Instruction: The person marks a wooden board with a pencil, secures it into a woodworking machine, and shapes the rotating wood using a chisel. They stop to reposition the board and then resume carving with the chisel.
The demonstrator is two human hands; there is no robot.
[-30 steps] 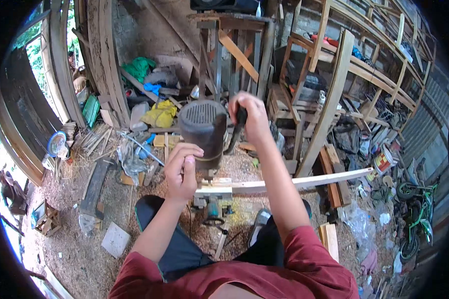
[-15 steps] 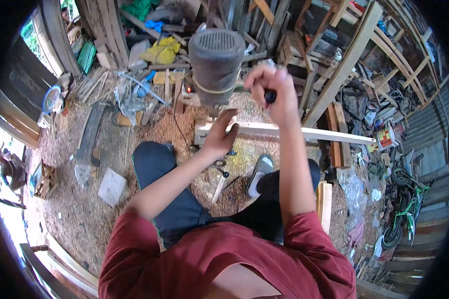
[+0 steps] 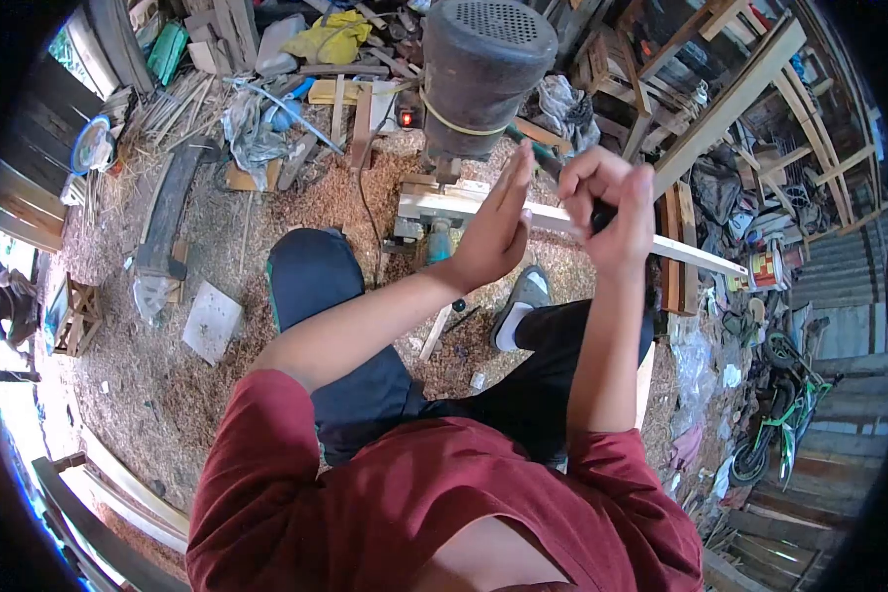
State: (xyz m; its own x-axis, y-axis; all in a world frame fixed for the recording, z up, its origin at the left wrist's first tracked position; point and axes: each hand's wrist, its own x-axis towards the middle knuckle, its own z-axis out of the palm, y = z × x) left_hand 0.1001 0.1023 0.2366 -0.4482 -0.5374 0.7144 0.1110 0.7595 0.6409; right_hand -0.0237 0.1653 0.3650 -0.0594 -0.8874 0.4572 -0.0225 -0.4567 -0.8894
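Observation:
My right hand is curled around a black knob, to the right of the machine's dark motor housing; the lever behind the knob is mostly hidden. My left hand is open, fingers straight and close together, raised in front of the pale wooden beam. Nothing is in it. The beam lies across under the machine's tool head and stretches far to the right. A teal machine part sits just below the beam's left end.
Wood shavings cover the floor. A red light glows beside the motor. A tall plank leans at the right, with a paint can near the beam's far end. A white board and a green bike are farther out.
My left hand has moved right and up, its fingers now pointing upward. My right hand still grips the knob. The camera view has shifted, so the machine appears higher and farther right.

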